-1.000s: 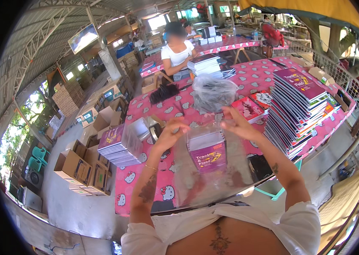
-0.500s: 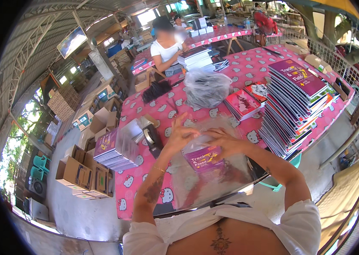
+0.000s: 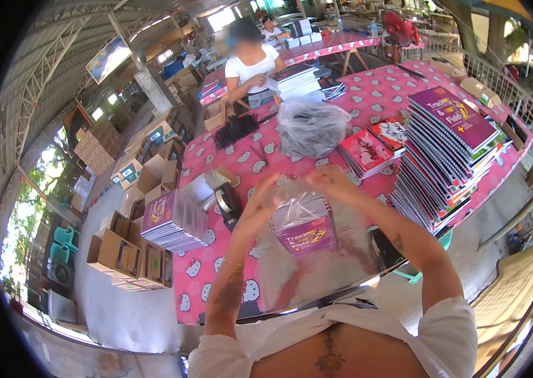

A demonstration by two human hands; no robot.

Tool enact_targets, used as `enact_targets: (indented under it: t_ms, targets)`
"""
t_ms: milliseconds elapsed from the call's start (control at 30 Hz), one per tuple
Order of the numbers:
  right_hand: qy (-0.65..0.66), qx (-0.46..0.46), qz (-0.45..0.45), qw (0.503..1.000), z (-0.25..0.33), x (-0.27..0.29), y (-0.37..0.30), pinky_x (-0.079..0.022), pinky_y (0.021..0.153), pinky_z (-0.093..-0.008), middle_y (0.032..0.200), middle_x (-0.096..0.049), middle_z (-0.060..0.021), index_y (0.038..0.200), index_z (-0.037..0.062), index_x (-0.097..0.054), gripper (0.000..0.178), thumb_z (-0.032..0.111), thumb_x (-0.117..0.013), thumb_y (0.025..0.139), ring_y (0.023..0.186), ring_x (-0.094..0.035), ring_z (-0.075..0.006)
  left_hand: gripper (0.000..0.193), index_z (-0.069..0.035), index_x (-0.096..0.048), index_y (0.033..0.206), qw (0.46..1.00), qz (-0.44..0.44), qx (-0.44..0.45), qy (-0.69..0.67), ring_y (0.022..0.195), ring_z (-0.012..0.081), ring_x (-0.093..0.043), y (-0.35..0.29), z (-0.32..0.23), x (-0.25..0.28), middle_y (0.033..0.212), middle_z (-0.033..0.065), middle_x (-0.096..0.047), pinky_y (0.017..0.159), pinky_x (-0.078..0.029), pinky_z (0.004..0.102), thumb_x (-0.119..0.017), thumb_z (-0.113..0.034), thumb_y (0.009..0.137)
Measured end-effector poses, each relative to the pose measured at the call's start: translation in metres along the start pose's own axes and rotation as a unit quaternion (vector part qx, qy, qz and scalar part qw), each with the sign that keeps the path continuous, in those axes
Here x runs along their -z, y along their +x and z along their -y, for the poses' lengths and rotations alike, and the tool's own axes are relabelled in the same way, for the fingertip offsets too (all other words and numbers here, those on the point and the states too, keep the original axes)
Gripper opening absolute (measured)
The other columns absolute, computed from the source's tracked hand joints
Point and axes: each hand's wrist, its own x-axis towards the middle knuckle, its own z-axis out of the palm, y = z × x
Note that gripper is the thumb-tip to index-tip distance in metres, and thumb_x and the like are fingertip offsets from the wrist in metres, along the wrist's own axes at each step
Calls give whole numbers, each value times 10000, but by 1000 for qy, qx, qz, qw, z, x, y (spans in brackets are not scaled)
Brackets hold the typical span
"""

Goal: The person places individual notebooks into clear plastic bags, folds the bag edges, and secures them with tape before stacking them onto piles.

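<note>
A purple spiral notebook [image 3: 307,236] in a clear plastic sleeve lies in front of me on a transparent sheet [image 3: 291,283]. Loose film glints over its far end. My left hand [image 3: 262,203] is at the notebook's far left corner, fingers stretched out and slightly blurred. Beyond the far right corner, my right hand [image 3: 336,186] has its fingers extended and apart. I see nothing held in either hand. To the left, a black tape dispenser [image 3: 226,205] stands beside a stack of sleeved purple notebooks [image 3: 168,220].
A tall leaning stack of spiral notebooks [image 3: 433,157] rises at right, beside red notebooks [image 3: 367,154]. A bag of dark items [image 3: 312,129] and a black bundle [image 3: 236,130] lie farther back. Cardboard boxes [image 3: 118,252] stand on the floor at left. Across the table is a co-worker [image 3: 252,69].
My hands have moved apart and away from the plastic at the notebook's far end, uncovering more of it. The co-worker's hands have lowered. My view has shifted slightly.
</note>
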Motion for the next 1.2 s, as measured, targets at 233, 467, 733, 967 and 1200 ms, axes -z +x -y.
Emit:
enact_targets:
  t_ms: [233,467,733,967,1200]
  targets:
    - [-246,219,87,940,43,-15,65,-541,651,-411,596,-656,-132,863,24,-728,381,399,-716,796,651,-694,-303,267,-31,-710,1087,886,16,-203,417,1212,232,-542,1,-55,-12,1227,113,-635,1003,-438,365,-659,-226,911]
    - [103,-35,147,983,35,4,25,-467,942,-370,1292,-601,-159,1322,53,-569,704,484,-766,801,1240,-543,-256,374,-60,-636,1237,987,69,144,-8,1034,121,-586,-13,61,24,1103,17,-658,928,-452,287,-690,-97,869]
    - [32,45,276,960,1,-14,20,-478,883,-319,1136,-679,-107,1284,8,-606,601,396,-748,849,1038,-613,-158,455,-63,-567,1280,999,-31,28,27,1114,143,-552,23,45,-2,1227,49,-590,958,-435,303,-680,-54,839]
    - [19,63,134,989,41,-22,24,-517,756,-297,941,-727,-54,1109,31,-696,323,266,-686,887,837,-653,-109,449,-6,-500,1300,985,112,133,2,1084,150,-578,15,50,18,1182,70,-591,943,-456,294,-643,-53,877]
    - [178,-36,169,969,14,-22,12,-495,878,-324,1160,-676,-129,1372,3,-516,624,312,-724,871,1055,-632,-180,338,-22,-608,1148,983,-39,113,142,1091,226,-587,-5,42,21,1167,126,-591,900,-485,337,-709,-155,854]
